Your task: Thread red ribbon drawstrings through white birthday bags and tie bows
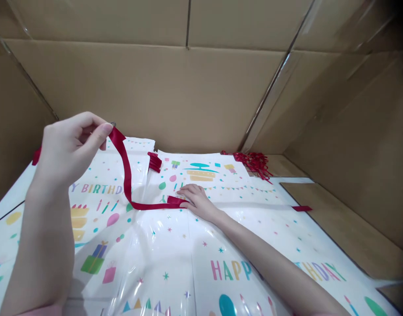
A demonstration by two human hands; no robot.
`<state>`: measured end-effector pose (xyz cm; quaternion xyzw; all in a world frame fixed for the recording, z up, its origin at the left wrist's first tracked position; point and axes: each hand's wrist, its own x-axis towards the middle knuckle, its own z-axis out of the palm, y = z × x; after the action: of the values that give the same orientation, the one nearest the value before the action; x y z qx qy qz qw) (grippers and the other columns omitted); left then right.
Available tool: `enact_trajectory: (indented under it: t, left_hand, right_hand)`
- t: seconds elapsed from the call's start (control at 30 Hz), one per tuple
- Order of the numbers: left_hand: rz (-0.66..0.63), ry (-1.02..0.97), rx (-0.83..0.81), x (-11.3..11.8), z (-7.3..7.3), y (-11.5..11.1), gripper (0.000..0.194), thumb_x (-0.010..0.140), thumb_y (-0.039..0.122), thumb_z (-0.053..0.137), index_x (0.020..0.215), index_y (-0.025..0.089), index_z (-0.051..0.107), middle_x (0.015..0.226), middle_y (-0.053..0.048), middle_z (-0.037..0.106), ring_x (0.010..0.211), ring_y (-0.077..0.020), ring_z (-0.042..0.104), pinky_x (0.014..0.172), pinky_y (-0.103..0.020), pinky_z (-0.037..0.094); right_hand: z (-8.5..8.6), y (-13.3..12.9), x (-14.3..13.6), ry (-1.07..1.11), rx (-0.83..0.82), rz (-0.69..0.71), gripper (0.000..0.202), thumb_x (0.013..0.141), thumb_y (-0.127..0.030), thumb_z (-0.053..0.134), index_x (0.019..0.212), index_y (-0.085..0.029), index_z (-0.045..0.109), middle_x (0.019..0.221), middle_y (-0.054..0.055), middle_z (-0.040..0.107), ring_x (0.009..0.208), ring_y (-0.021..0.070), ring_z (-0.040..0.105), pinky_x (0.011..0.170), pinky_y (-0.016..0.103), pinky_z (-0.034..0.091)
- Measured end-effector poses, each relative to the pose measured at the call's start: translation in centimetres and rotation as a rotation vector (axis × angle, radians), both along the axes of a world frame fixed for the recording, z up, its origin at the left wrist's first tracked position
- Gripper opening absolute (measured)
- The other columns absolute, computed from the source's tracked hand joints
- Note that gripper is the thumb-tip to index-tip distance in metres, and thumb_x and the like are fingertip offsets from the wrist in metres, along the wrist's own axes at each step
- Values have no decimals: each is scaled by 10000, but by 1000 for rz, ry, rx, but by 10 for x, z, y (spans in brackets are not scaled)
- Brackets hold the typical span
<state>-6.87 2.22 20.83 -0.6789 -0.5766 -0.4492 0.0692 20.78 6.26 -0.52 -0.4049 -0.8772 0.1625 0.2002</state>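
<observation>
My left hand, raised at the left, pinches the upper end of a dark red satin ribbon. A small grey metal piece shows at the fingertips. From there the ribbon hangs down and bends to the right along a clear glossy plastic cover. My right hand lies palm down on that surface, fingers stretched out, with the thumb by the ribbon's other end. Under the plastic is white paper printed with birthday lettering, cakes, balloons and stars.
Cardboard walls enclose the back and sides. A tangle of thin red cords lies at the back right. A folded red ribbon bundle sits behind my hands, and a short red strip lies at the right edge.
</observation>
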Motion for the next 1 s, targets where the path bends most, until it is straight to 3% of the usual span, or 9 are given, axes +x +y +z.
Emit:
enact_trajectory:
  t: [0.1, 0.2, 0.37, 0.5, 0.77, 1.0]
  left_hand:
    - [-10, 4, -48, 4, 1, -2, 240, 844, 461, 481, 678, 315, 577, 599, 5, 532, 478, -134, 427, 466, -305, 284]
    - [-47, 4, -22, 5, 0, -1, 231, 838, 423, 507, 682, 274, 588, 582, 18, 534, 477, -111, 426, 448, -273, 283]
    - [-85, -8, 18, 4, -2, 2, 249, 834, 373, 539, 687, 182, 600, 562, 29, 538, 457, -54, 408, 407, -187, 262]
    - [-88, -15, 23, 4, -2, 3, 252, 837, 368, 541, 674, 184, 598, 557, 26, 533, 454, -50, 395, 386, -172, 242]
    - [-118, -8, -15, 5, -4, 6, 251, 844, 368, 545, 683, 185, 606, 557, 33, 525, 436, -42, 356, 372, -174, 226]
    - [-90, 18, -58, 7, -3, 4, 244, 866, 354, 526, 727, 172, 610, 599, 26, 541, 479, -37, 393, 398, -168, 236]
  right_hand:
    - [2, 0, -4, 30, -19, 6, 300, 918, -392, 520, 1159, -245, 619, 1159, 92, 585, 1136, 225, 456, 965, 396, 312]
    - [11, 6, -13, 56, -99, 26, 238, 882, -394, 575, 1038, -236, 660, 1045, 72, 618, 1039, 218, 491, 914, 383, 326]
    - [27, 21, -26, 88, -375, 132, 114, 802, -291, 645, 805, -179, 669, 727, -3, 621, 750, 139, 523, 754, 274, 360]
    - [26, 27, -30, 219, -561, 142, 158, 797, -287, 600, 777, -148, 672, 714, 1, 628, 662, 115, 520, 658, 233, 377]
    - [7, 35, -32, 276, -551, 124, 165, 770, -267, 601, 791, -147, 712, 773, 25, 678, 706, 132, 561, 672, 233, 402]
    - [9, 33, -35, 285, -516, 86, 153, 786, -241, 592, 766, -152, 714, 741, 19, 674, 692, 129, 556, 680, 231, 393]
